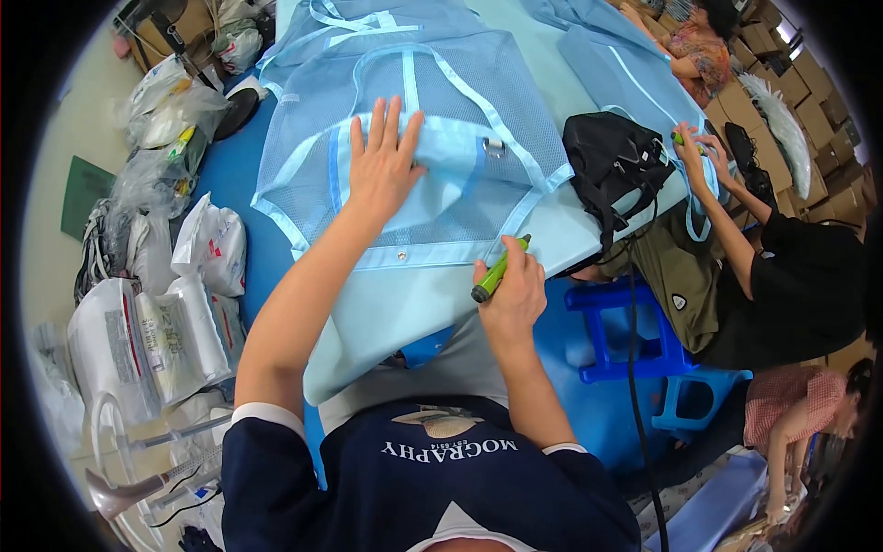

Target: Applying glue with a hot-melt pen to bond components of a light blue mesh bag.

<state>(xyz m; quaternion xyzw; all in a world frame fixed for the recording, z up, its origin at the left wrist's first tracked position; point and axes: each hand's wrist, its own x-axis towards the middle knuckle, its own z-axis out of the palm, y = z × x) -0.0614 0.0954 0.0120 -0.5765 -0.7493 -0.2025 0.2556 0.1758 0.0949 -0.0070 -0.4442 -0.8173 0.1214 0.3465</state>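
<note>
Resting flat, left hand [381,173] partly hides mesh piece [451,145].

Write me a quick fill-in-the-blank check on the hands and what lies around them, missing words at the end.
1. The right hand grips a pen-like tool coloured mostly ____.
2. The left hand lies spread over a mesh piece with trim coloured light ____.
3. In the picture, the black backpack lies to the mesh piece's ____.

Missing words: green; blue; right.

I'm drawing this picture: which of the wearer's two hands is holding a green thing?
The right hand holds the green tool. The left hand instead lies palm down on the blue mesh item.
</note>
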